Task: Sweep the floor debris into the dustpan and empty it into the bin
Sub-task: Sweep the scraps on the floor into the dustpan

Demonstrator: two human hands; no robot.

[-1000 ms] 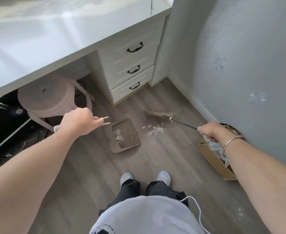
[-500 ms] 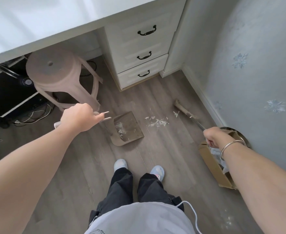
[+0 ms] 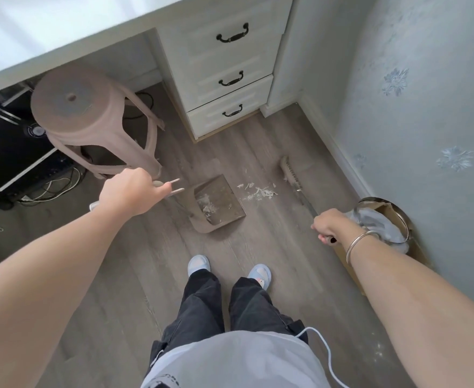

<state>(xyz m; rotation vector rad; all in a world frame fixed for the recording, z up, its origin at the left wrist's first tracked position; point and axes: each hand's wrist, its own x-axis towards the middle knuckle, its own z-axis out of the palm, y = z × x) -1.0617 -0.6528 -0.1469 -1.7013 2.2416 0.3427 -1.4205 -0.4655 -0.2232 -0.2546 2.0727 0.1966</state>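
A brown dustpan [image 3: 224, 200] rests on the grey wood floor, with some white scraps lying inside it. My left hand [image 3: 130, 191] is closed around its long upright handle. A small pile of white debris [image 3: 258, 191] lies on the floor just right of the pan's mouth. The broom head [image 3: 289, 172] stands on the floor right of the debris, slanted. My right hand [image 3: 328, 225] grips the broom's thin handle. The bin [image 3: 398, 217], lined with a pale bag, stands against the wall behind my right wrist.
A pink plastic stool [image 3: 90, 119] stands close behind my left hand, under the white desk. A white drawer unit [image 3: 230, 79] is at the back. A cardboard piece [image 3: 350, 264] lies beside the bin. Cables [image 3: 48, 189] trail at left. My feet [image 3: 227, 267] are below the dustpan.
The broom head has swung from behind the debris to its right and turned to a steeper slant. The view has tilted down and nearer. The dustpan stays put.
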